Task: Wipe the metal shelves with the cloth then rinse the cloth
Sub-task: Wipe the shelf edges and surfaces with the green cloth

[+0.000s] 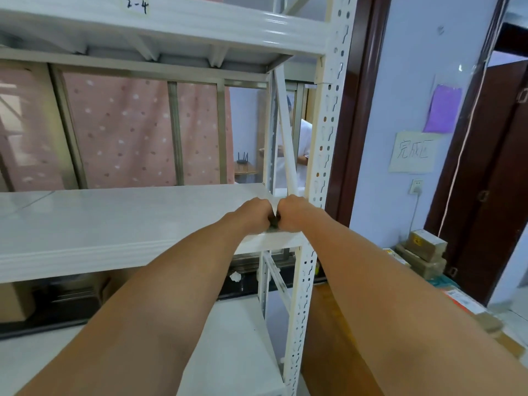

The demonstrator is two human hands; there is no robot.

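**Cloth bunched at the shelf corner, both hands closed on it**

The cloth [273, 221] is seen only as a small dark wad between the two fists, at the near right corner of the middle shelf [114, 221], about 12 o'clock from the forearms. The left hand [253, 213] is curled shut on its left side and the right hand [294, 212] is curled shut on its right side, knuckles nearly touching. Most of the cloth is hidden inside the grip, so its size and wetness cannot be judged.

The step in hand appears to be wiping this shelf. For a good pass, the cloth should be opened out flat rather than kept balled, so more fabric meets the white surface. Pressure is best kept even and strokes run from the corner toward 9 o'clock, along the length of the shelf, with the front lip taken in too.

Care is needed at 1 o'clock, where the perforated upright [325, 155] and the diagonal brace [284, 132] stand just beyond the hands; cloth could snag in the slots.

Farther off, at 11 o'clock, the upper shelf [160, 27] remains to be reached. No sink or water for rinsing is in view.
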